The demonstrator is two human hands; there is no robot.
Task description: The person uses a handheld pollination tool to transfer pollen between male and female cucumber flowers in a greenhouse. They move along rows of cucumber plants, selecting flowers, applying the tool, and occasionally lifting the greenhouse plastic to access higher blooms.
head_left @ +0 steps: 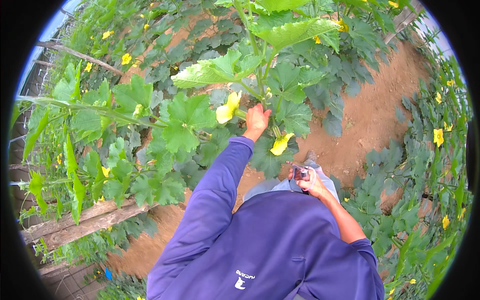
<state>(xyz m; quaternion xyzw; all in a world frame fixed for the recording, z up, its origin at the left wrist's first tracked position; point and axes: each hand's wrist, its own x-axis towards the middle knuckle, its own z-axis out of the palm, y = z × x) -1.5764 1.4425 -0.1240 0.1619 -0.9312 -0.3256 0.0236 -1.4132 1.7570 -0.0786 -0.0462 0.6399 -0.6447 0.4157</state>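
Note:
My left hand (257, 120) is raised to a climbing vine (258, 71), its fingers closed at the stem just beside a pale yellow flower (228, 108). What exactly the fingers hold is hidden behind the hand. A second yellow flower (281, 144) hangs from a thick green stalk, right of and below that hand. Low in front of my body, my right hand (308, 183) grips a small, partly transparent spray-type bottle (301, 172) with a thin pinkish tip pointing left. A loop lies around its fingers. Broad green leaves surround the left hand.
A long vine stem (101, 109) stretches across the left side. Wooden poles (93, 221) stand at lower left, with another pole (84, 57) above. Leafy vines with yellow flowers (438, 137) line the right. Bare soil (375, 112) lies between the rows.

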